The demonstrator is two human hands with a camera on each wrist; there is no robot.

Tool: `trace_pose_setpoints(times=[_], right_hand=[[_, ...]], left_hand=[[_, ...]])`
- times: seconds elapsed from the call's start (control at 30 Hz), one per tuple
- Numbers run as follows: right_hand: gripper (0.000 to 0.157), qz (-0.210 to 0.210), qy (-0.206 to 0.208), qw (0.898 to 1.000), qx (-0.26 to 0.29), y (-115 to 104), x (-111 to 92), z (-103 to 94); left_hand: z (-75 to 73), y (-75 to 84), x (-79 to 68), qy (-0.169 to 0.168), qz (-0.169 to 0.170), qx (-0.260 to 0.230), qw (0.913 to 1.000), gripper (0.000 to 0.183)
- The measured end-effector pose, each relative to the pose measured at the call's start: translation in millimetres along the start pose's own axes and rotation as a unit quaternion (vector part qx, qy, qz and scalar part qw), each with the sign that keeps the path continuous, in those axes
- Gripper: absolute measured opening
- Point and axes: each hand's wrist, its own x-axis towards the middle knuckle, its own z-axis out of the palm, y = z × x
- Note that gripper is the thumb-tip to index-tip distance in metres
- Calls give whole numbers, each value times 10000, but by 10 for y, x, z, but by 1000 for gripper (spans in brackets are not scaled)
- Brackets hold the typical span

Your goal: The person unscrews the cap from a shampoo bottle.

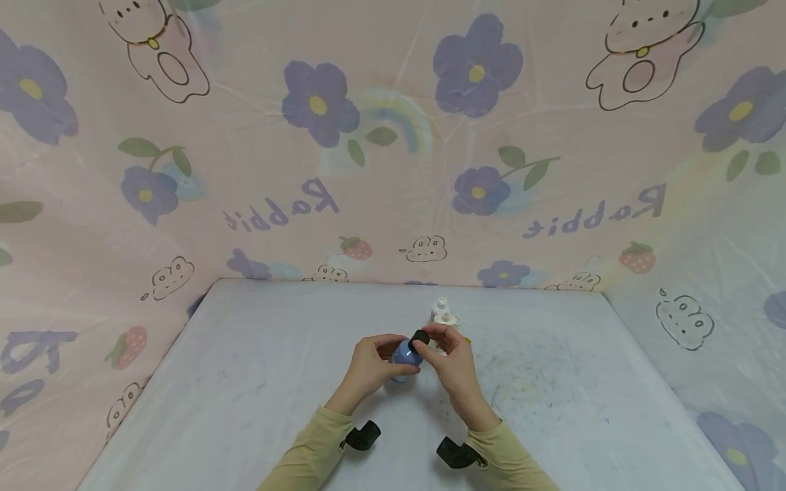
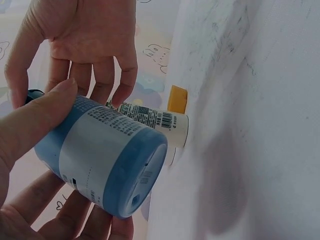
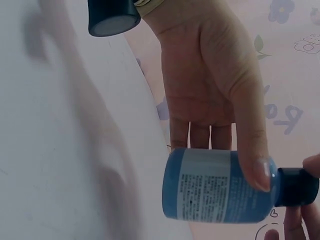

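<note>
A small blue bottle (image 1: 403, 354) with a pale printed label is held tilted above the table. Its body is gripped by my left hand (image 1: 373, 365), thumb on one side and fingers round the other. At the bottle's upper end, my right hand (image 1: 452, 356) pinches the black cap (image 1: 420, 339) between thumb and fingers. The cap sits on the neck. In the left wrist view the bottle (image 2: 95, 150) turns its base toward the camera. In the right wrist view the label on the bottle (image 3: 205, 187) faces the camera, and the cap (image 3: 298, 186) meets my right fingertips.
Behind my right hand stand white containers (image 1: 441, 307), partly hidden. In the left wrist view a white container with printed text (image 2: 167, 122) stands by a yellow piece (image 2: 177, 99). The white table (image 1: 258, 382) ends at a patterned curtain (image 1: 393, 170).
</note>
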Motion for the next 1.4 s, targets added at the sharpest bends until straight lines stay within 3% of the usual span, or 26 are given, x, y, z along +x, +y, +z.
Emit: trace_pose_setpoints(times=[0.3,0.5,0.8,1.03,1.17,1.4], right_hand=[[35,-233,-233,9994,50,297,89,-88],[35,-315,-323,9990,70,291,74,-109],[42,-123,-306,9991,259,218,86,-96],[39,-21,-18,10000,61,6,22,-20],[36,2,124,9999,62,17,26,5],[36,-57,326,9993,186,284,111,-2]], left_hand=[[9,-217,75,72,80,108,9999,50],[10,-287,91,89,116,144,9998,51],[29,-234,85,83,-16,-21,10000,49],[15,75,-6,30,-28,-152,9999,44],[15,141,-29,5,-31,-147,9999,43],[27,135,-32,-17,-62,-144,9999,44]])
